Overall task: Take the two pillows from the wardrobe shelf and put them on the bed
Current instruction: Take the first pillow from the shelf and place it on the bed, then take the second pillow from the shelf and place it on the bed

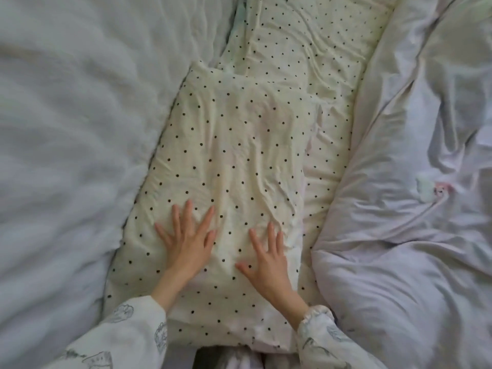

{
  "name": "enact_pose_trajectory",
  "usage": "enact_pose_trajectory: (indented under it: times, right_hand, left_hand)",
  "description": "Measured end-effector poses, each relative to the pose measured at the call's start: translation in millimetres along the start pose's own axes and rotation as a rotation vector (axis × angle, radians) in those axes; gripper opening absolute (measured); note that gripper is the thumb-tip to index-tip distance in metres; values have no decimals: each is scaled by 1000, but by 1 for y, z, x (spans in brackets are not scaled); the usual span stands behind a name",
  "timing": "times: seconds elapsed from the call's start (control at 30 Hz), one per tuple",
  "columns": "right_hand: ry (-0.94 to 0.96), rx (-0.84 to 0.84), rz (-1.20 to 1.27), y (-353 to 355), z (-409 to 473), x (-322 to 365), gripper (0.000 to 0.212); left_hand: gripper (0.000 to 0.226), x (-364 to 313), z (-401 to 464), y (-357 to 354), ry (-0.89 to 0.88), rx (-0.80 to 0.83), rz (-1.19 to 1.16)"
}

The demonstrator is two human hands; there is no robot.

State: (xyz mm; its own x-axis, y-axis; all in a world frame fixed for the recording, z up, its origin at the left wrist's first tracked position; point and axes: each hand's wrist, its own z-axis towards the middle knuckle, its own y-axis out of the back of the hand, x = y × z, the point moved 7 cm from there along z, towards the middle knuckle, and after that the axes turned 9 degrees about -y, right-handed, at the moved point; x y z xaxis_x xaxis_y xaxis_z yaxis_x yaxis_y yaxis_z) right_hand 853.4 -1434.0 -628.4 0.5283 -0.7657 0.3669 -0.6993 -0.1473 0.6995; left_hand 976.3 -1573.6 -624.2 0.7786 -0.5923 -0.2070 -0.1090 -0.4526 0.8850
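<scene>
Two cream pillows with small black dots lie on the bed. The near pillow (229,161) lies lengthwise in front of me and overlaps the near end of the far pillow (300,46), which stretches toward the top of the view. My left hand (187,241) rests flat on the near pillow's lower left part, fingers spread. Flat beside it on the same pillow is my right hand (267,259), fingers also apart. Neither hand grips anything. Both wrists wear white printed sleeves.
A rumpled pale blue-white sheet (66,129) covers the bed to the left of the pillows. A bunched white duvet (415,182) piles up against their right side. A dark gap (205,358) shows at the bottom edge, below the near pillow.
</scene>
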Motion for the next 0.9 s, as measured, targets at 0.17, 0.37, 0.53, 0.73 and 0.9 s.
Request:
enact_pose_trajectory:
  times: [0.17,0.37,0.53,0.73,0.9]
  right_hand:
    - [53,185,60,-16,-38,-17,83]
    - [-65,219,313,17,-77,-43,73]
    - [-261,63,657,81,-125,-106,61]
    - [-353,-235,898,152,-222,-240,44]
    - [-478,-436,1061,175,-321,-376,39]
  left_hand:
    - [60,-11,-47,-25,-6,225,-23]
    - [49,-64,-70,-8,36,382,-242]
    - [45,-176,-94,28,-109,211,-456]
    - [42,-340,-147,36,-416,159,-467]
    - [42,-485,-212,11,-672,214,-368]
